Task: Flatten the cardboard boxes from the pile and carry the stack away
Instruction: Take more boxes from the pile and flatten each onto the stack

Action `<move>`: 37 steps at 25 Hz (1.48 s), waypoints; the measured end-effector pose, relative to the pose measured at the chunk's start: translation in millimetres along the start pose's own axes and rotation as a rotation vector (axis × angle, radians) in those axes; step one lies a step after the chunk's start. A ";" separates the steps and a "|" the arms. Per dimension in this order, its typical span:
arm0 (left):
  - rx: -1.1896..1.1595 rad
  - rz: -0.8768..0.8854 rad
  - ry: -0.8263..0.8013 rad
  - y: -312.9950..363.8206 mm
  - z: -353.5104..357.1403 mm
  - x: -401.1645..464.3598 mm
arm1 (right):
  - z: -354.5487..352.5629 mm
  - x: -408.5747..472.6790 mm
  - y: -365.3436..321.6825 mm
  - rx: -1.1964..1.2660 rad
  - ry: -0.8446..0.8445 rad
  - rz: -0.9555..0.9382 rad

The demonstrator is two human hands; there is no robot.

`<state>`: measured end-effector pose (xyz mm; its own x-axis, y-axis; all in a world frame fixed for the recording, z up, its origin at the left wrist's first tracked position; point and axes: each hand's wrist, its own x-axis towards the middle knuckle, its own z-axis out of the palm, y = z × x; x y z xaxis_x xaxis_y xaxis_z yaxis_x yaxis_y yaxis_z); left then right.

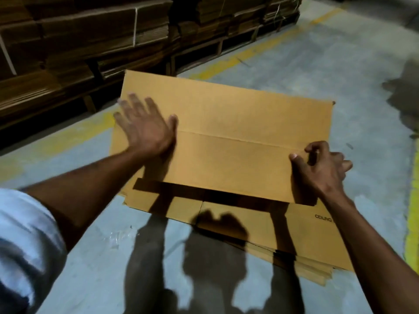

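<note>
A flattened tan cardboard box [226, 132] hovers slightly above a stack of flat boxes [306, 241] lying on the floor. My left hand [145, 128] lies flat on the box's left part, fingers spread and straight. My right hand [322, 168] grips the box's right near edge, thumb on top and fingers curled around the side. The top box casts a dark shadow on the stack beneath. One sheet of the stack carries the printed word "CEILING" at its right side.
Tall bundles of tied flat cardboard [90, 41] on wooden pallets [217, 46] line the back and left. Yellow floor lines [260, 55] run past the pallets and along the right edge [412, 223]. A scrap of clear plastic [118, 236] lies on the grey concrete floor.
</note>
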<state>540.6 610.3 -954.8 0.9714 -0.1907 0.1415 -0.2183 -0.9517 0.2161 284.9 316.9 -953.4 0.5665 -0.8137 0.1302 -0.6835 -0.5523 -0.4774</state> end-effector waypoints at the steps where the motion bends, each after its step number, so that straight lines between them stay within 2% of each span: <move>1: 0.041 0.235 -0.016 13.0 11.8 -20.7 | 7.8 -2.0 0.5 -0.033 -0.013 -0.006; 3: 0.055 0.710 -0.130 48.0 33.0 -65.6 | 19.2 -7.8 -2.4 -0.061 -0.035 0.004; 4: 0.059 0.857 -0.195 67.5 40.1 -84.3 | 22.5 -10.6 -4.3 -0.074 -0.043 0.012; 6: 0.049 0.949 -0.242 104.0 52.0 -107.1 | 26.7 -10.8 -3.0 -0.131 -0.042 0.018; 9: 0.103 0.881 -0.191 130.9 67.4 -113.9 | 26.8 -7.3 3.9 -0.210 -0.048 -0.021; 13: 0.176 0.844 -0.155 142.0 71.2 -96.3 | 31.0 -10.9 13.2 -0.200 -0.092 -0.163; 16: 0.205 0.831 -0.123 151.2 66.1 -88.1 | 35.5 -7.6 15.6 -0.337 -0.071 -0.354; 19: 0.185 0.852 -0.072 151.8 60.7 -86.9 | 31.2 4.6 17.1 -0.512 -0.132 -0.547; 24: 0.124 0.856 -0.111 151.6 57.6 -82.9 | 8.3 26.3 19.5 -0.571 -0.209 -0.601; 28: 0.155 0.856 -0.104 153.6 57.5 -80.0 | -3.8 48.8 22.4 -0.493 -0.265 -0.628; 32: 0.172 0.855 -0.097 150.8 58.5 -83.2 | -4.7 61.4 30.5 -0.438 -0.161 -0.735; 34: 0.174 0.849 -0.101 151.6 57.7 -83.2 | -3.0 53.2 38.7 -0.353 -0.035 -0.749; 37: 0.184 0.831 -0.123 152.8 57.7 -79.6 | -10.0 42.7 70.1 -0.138 0.180 -0.594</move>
<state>435.4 466.2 -988.8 0.5089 -0.8574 0.0765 -0.8548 -0.5138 -0.0727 256.6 241.7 -972.6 0.7895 -0.3723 0.4880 -0.3361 -0.9275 -0.1639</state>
